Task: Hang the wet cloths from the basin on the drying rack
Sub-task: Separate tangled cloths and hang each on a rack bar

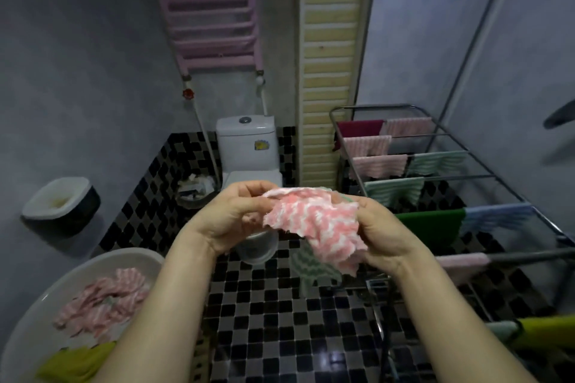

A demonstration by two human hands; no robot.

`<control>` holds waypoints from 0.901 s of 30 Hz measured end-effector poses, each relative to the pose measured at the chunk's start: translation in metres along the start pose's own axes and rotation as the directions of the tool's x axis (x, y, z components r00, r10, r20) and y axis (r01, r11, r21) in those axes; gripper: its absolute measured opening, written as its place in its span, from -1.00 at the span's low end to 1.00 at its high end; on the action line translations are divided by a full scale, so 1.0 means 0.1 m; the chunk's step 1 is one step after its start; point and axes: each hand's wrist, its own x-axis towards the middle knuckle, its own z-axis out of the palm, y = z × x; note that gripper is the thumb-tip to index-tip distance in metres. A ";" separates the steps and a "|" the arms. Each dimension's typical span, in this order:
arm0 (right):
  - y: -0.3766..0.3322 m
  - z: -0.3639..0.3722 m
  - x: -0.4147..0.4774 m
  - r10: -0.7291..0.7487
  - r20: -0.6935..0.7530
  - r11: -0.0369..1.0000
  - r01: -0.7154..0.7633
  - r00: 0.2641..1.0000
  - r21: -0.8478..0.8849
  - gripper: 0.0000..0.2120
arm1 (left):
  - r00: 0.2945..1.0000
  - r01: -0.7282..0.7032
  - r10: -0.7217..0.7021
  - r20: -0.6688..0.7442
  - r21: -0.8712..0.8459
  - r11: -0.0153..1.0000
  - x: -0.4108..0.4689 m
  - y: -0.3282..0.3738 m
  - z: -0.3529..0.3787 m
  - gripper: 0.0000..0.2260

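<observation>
Holding a pink-and-white cloth (314,221) in left grip (230,221) and right grip (384,238)
Both pinch its bunched edges beside the drying rack (460,178); more cloths (102,301) lie in the basin (40,314), lower left

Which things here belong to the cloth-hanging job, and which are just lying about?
Job: pink-and-white striped cloth, held by left hand and right hand; white round plastic basin of cloths; metal-rail drying rack.
Lying about: white ceramic toilet; pink wall radiator; waste bin; clear plastic tub.
</observation>
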 end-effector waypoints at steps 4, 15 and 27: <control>-0.14 -0.24 -0.23 -0.027 -0.215 0.990 0.057 0.976 0.132 -0.67 | 0.982 -0.072 0.085 -0.169 0.083 0.994 0.13 0.16 0.54 -0.69; -0.38 -0.51 -0.45 -0.206 -0.288 0.966 0.147 0.935 -0.213 -0.79 | 0.929 -0.277 0.370 0.024 0.709 0.648 0.52 0.15 1.43 -0.75; -0.31 -0.74 -0.21 -0.265 -0.366 0.896 0.368 0.892 0.248 -0.73 | 0.965 -0.258 0.237 0.114 0.592 0.764 1.26 -0.08 1.57 -0.60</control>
